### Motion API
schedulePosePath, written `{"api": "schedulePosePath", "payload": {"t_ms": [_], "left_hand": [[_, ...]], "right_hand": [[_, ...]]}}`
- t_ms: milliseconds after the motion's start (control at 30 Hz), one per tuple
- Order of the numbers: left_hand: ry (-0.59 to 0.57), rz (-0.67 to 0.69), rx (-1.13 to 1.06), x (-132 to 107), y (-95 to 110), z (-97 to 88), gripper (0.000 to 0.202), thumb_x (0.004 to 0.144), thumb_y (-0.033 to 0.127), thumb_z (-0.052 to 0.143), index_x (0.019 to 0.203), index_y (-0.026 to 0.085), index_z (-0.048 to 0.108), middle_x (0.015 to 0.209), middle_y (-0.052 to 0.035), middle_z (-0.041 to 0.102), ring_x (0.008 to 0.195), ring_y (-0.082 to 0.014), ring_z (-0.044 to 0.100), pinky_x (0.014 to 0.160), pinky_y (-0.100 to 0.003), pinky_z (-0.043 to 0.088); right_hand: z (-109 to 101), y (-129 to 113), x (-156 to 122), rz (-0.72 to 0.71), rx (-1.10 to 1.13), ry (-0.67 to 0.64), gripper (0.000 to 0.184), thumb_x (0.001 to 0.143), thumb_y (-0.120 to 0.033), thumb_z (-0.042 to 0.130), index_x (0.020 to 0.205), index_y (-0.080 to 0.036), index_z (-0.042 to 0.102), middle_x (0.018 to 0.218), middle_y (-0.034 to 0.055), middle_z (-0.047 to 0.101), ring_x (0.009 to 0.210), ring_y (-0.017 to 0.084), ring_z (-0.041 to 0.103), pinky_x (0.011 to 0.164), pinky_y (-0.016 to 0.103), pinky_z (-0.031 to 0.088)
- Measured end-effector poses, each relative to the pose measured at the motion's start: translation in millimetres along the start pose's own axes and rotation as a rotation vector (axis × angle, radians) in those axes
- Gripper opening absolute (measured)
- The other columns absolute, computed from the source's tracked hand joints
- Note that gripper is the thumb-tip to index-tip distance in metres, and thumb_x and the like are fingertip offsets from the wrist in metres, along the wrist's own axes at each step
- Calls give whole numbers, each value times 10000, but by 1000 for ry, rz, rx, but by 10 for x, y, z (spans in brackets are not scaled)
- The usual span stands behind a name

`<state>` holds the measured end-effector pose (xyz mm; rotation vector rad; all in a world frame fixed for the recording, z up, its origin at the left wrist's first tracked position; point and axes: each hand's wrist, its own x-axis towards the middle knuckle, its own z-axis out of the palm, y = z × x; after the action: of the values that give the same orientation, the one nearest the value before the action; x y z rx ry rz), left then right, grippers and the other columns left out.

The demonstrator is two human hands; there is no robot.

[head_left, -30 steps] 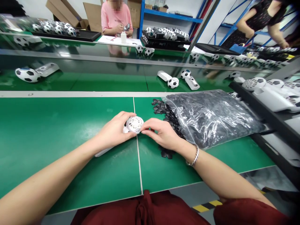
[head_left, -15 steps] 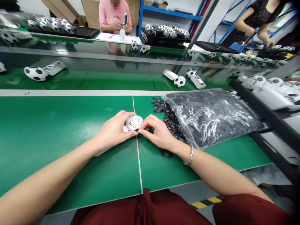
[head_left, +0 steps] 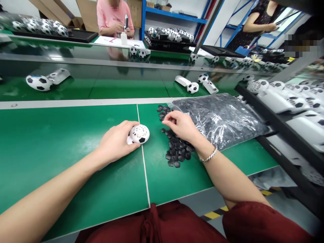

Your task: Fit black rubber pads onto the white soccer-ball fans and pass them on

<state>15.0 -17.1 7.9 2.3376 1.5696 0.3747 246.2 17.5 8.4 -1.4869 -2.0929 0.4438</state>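
My left hand [head_left: 117, 138] is closed round a white football-shaped plastic housing [head_left: 140, 134] on the green table. Openwork covers the top of this ball part, and a black pentagon patch shows on its near side. Most of its handle is hidden under my palm. To the right, my right hand [head_left: 179, 125] hovers over a heap of small black pentagon pieces [head_left: 178, 150], thumb and fingertips pinched together. Whatever might be between those fingertips is too small to make out.
Beyond the heap lies a clear plastic bag [head_left: 222, 116] full of black pieces. Finished-looking football housings [head_left: 39, 82] rest on the conveyor [head_left: 113, 82] ahead. A black rack [head_left: 275, 118] with white housings stands at right. Two people work across the line.
My right hand has left the housing and moved right, over the black pieces. A black patch now shows on the ball's near side. My left hand keeps its hold.
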Motion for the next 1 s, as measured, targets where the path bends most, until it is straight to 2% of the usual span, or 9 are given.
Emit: {"api": "schedulePosePath", "payload": {"t_ms": [133,267,367,467,533,633,767,867,1000], "left_hand": [[-14,90,81,28,-55,-18,543,724,251,516,1260,248,431,1241,-21,547,1079,-254,513,866,-376,404],[7,145,156,27,-74,-21,561,748,172,440,1301,254,393,1278,-25,522,1064,-261,502,838,-401,387],[21,194,161,21,-70,-17,563,750,123,404,1297,254,400,1286,-29,516,1077,-259,482,838,-412,369],[41,224,147,23,-79,-10,573,741,78,377,1284,255,420,1282,-28,519,1078,-250,474,847,-414,353],[45,243,133,30,-95,-3,582,735,59,367,1277,262,430,1268,-22,530,1064,-243,477,846,-411,351],[33,272,111,40,-116,8,587,732,46,358,1269,270,440,1242,-15,549,1055,-231,480,860,-405,348],[56,246,133,31,-105,26,582,726,60,379,1266,265,448,1255,-20,534,1068,-241,460,894,-420,332],[64,234,131,14,-73,29,590,714,132,460,1292,241,415,1250,-39,531,1078,-255,446,934,-446,304],[36,232,65,7,-28,20,613,701,352,592,1277,222,427,1208,-54,557,1069,-263,458,978,-477,263]], "right_hand": [[-119,100,19,90,-254,-122,68,759,-219,596,758,-197,660,816,12,635,674,119,546,635,254,399],[-14,87,2,21,-322,-213,147,773,-286,606,884,-219,675,914,30,650,817,170,579,684,273,417],[54,78,-3,1,-332,-254,110,777,-254,604,856,-214,669,905,33,641,821,171,578,684,273,417],[66,61,-8,-11,-238,-282,47,757,-177,613,789,-189,645,811,18,639,726,139,572,645,254,417],[58,26,-23,-35,-118,-287,68,757,-147,609,811,-176,640,756,8,639,679,121,567,636,244,427],[46,-63,-69,-167,93,-264,115,788,-152,585,884,-171,646,803,14,654,733,109,582,707,244,452],[59,-173,-139,-316,271,-211,89,793,-167,590,858,-178,649,831,8,670,772,104,598,737,241,468],[92,-195,-161,-351,284,-186,58,782,-172,606,828,-179,641,799,2,667,734,102,597,710,241,474],[148,-182,-162,-434,311,-203,37,777,-171,619,793,-169,652,807,23,649,779,114,586,745,262,468]]}}
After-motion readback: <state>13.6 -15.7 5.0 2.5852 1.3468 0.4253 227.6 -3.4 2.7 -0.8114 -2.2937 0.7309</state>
